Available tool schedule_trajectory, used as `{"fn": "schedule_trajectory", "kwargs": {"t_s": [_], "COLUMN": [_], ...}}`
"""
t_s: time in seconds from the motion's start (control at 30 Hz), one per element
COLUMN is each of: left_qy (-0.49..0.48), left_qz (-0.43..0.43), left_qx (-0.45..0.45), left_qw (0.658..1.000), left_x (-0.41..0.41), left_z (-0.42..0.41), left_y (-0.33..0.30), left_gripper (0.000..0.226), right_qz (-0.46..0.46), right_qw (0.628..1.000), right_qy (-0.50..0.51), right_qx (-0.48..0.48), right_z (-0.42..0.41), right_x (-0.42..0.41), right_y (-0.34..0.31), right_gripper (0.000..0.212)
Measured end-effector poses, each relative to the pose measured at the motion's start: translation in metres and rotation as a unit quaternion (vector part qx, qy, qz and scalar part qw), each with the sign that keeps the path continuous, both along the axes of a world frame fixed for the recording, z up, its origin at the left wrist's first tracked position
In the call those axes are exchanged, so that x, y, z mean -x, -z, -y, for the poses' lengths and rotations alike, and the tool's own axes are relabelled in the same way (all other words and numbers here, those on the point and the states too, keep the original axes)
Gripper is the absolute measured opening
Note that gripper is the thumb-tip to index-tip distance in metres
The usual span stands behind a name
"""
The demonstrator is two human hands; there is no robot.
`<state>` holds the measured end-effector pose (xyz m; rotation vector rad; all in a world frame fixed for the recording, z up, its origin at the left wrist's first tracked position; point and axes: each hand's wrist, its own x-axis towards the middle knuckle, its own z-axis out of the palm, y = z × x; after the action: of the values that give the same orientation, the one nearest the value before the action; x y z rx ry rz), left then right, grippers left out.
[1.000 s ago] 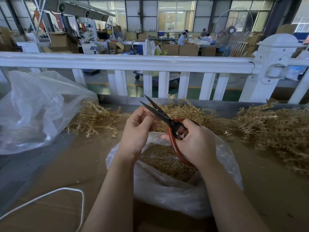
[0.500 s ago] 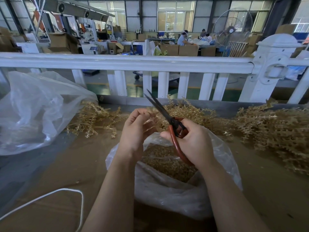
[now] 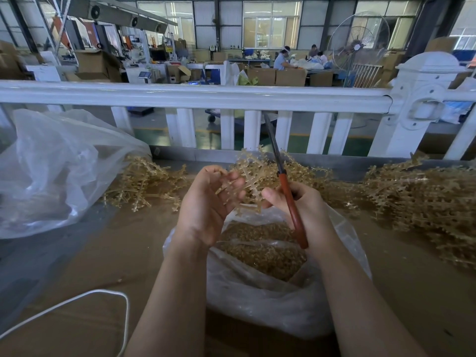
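Note:
My right hand (image 3: 306, 210) grips red-handled scissors (image 3: 289, 199), blades closed and pointing up and away toward the railing. My left hand (image 3: 206, 202) holds a golden plastic sprue piece (image 3: 247, 179) with its fingers curled under it; my right thumb touches the piece's lower end. Both hands hover over an open clear plastic bag (image 3: 270, 305) holding small golden cut parts (image 3: 260, 248).
Heaps of golden sprues lie on the brown table at the left (image 3: 144, 184), behind my hands and at the right (image 3: 427, 202). A large clear bag (image 3: 56, 168) sits left. A white cord (image 3: 77, 302) loops near the front. A white railing (image 3: 195, 95) bounds the far edge.
The scissor blades have closed and swung from pointing up-left to nearly upright. My left hand has opened up and now holds a sprue piece raised between both hands.

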<state>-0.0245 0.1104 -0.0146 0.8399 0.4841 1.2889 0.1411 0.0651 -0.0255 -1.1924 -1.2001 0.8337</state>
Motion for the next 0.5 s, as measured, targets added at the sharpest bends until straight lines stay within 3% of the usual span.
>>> {"fn": "schedule_trajectory", "kwargs": {"t_s": [0.17, 0.5], "left_qy": [0.021, 0.024], "left_qz": [0.003, -0.005], "left_qx": [-0.008, 0.003], "left_qw": [1.000, 1.000], "left_x": [-0.0004, -0.0002], "left_z": [0.0011, -0.0003], "left_y": [0.0004, 0.0024], "left_gripper": [0.019, 0.019], "right_qz": [0.008, 0.024], "right_qw": [1.000, 1.000], "right_qy": [0.005, 0.014], "right_qx": [0.022, 0.003], "right_z": [-0.0042, -0.0064], "right_x": [-0.0005, -0.0018], "right_y": [0.0025, 0.0065], "right_gripper": [0.043, 0.022]}}
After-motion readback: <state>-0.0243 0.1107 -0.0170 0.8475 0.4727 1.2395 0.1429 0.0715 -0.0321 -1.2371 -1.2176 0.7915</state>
